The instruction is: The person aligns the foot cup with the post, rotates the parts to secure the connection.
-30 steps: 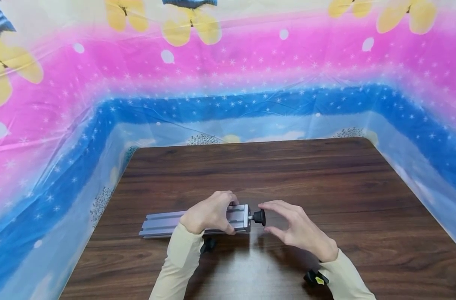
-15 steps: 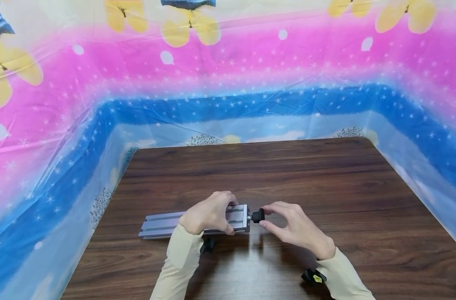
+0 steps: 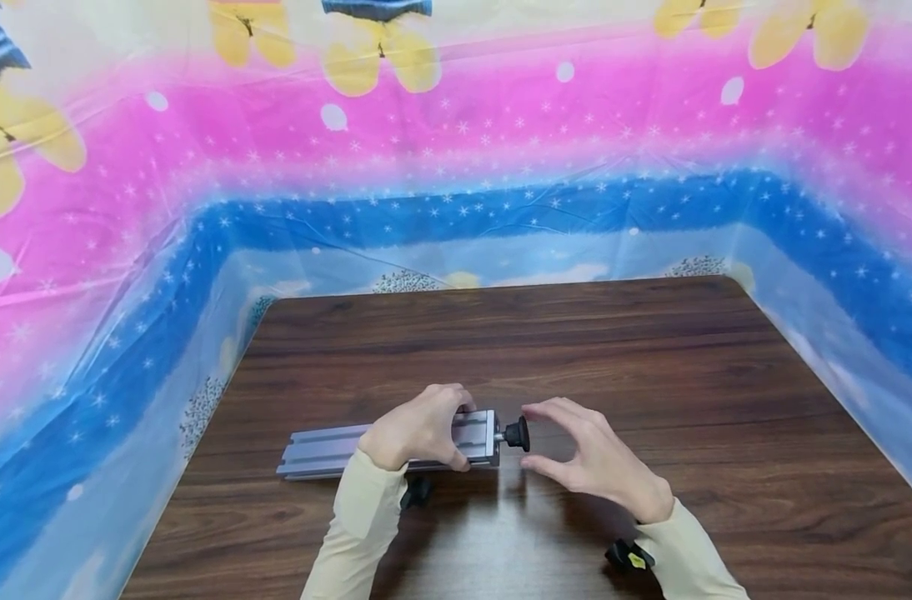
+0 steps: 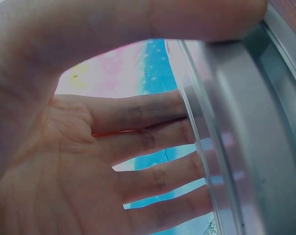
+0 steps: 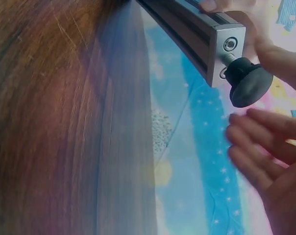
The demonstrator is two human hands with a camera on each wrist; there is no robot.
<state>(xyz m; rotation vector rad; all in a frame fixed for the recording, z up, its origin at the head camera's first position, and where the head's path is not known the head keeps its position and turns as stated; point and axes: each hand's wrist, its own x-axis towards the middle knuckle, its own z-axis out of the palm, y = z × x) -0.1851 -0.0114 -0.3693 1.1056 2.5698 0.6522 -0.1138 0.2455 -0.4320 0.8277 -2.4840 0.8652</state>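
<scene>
A person's left hand (image 3: 418, 427) gripped a grey metal rail (image 3: 328, 448) that lay flat on a dark wooden table (image 3: 651, 367), fingers wrapped over its far edge and thumb on its near side, close to the rail's right end. The left wrist view showed the same hold from underneath, four fingers (image 4: 153, 147) pressed against the rail's (image 4: 256, 147) side and the thumb across its top.

A black knob (image 3: 518, 434) stood out from the rail's right end face on a short metal stem. The right hand (image 3: 591, 458) hovered just right of the knob, fingers and thumb spread in a loose curve around it and gripping nothing; the right wrist view showed a clear gap between the fingertips (image 5: 246, 132) and the knob (image 5: 248, 83).

The rail sat in the near left part of the table, running left to right, well apart from every table edge. Bare wood stretched to the far edge and out to the right. A bright plastic sheet (image 3: 456, 167) in pink and blue with stars and yellow shapes rose around the left, far and right sides of the table.

No brand, label or readable writing showed on the rail, the knob or the sheet. Pale sleeves (image 3: 362, 517) covered both forearms.
</scene>
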